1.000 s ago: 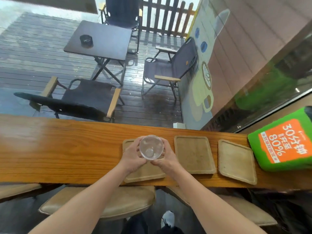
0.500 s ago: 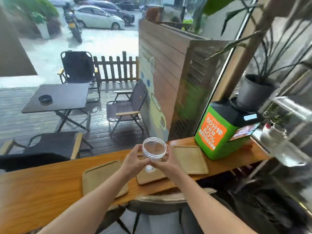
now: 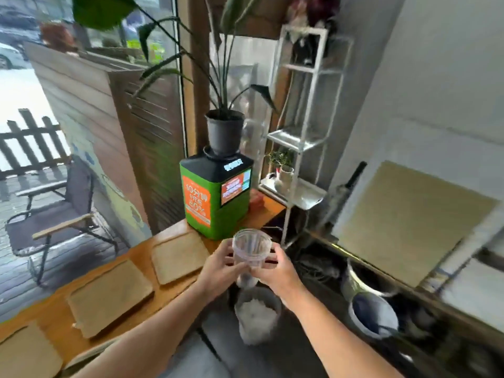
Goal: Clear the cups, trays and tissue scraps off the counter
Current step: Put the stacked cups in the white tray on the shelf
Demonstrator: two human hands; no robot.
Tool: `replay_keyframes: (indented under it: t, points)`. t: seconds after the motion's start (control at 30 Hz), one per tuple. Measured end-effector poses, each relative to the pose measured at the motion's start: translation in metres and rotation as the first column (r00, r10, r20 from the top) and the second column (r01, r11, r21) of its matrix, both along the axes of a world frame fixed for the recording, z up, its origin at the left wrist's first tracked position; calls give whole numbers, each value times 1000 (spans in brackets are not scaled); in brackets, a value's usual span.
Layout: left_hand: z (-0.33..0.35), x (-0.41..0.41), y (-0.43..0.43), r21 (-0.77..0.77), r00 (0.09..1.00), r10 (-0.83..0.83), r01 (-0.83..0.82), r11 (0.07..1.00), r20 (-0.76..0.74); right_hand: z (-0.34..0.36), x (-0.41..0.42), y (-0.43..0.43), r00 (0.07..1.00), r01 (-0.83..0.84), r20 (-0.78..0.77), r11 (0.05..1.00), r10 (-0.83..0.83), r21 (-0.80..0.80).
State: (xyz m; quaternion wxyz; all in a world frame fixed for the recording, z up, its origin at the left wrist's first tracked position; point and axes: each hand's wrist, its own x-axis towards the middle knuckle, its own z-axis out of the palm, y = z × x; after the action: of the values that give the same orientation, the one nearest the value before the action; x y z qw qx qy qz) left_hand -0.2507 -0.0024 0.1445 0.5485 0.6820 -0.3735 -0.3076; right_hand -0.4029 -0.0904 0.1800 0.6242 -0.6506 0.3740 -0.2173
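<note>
Both hands are up on a clear plastic cup (image 3: 251, 248), and it is off the table (image 3: 54, 317), held in the air past the table's right end. The left hand (image 3: 218, 271) wraps its fingers round the cup's left side, closed on it; the right hand (image 3: 275, 271) does the same from the right, thumb and fingers pressed to the wall. The cup stands upright, mouth open to the top. Straight below it on the floor sits a small bin (image 3: 257, 315) with white stuff inside, possibly crumpled tissue, though the blur makes that hard to call. Back on the table, three flat brown trays lie in a row along the near edge: one (image 3: 178, 256) nearest the right end, one (image 3: 109, 297) in the middle, one (image 3: 27, 353) cut off at the bottom left corner. At the table's right end stands a green and orange box (image 3: 215, 197), and a potted plant (image 3: 225, 129) sits on top of it.
</note>
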Motion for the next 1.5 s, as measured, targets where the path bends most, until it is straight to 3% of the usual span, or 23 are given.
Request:
replay_keyframes:
  t: [0.3, 0.67, 1.03, 1.5]
  points:
    - [6, -105, -91, 91, 944, -331, 328, 940, 10, -15, -123, -55, 952, 275, -133, 961, -276, -26]
    - [1, -97, -178, 141, 888, -460, 457, 878, -14, -33, -113, -125, 899, 420, -147, 907, -413, 17]
    - [20, -8, -321, 137, 889, -458, 455, 880, -14, -22, -30, -275, 918, 389, -98, 921, -385, 27]
    - [-22, 46, -467, 257, 913, -395, 407, 877, -97, -80, 27, -434, 949, 291, -159, 951, -272, 109]
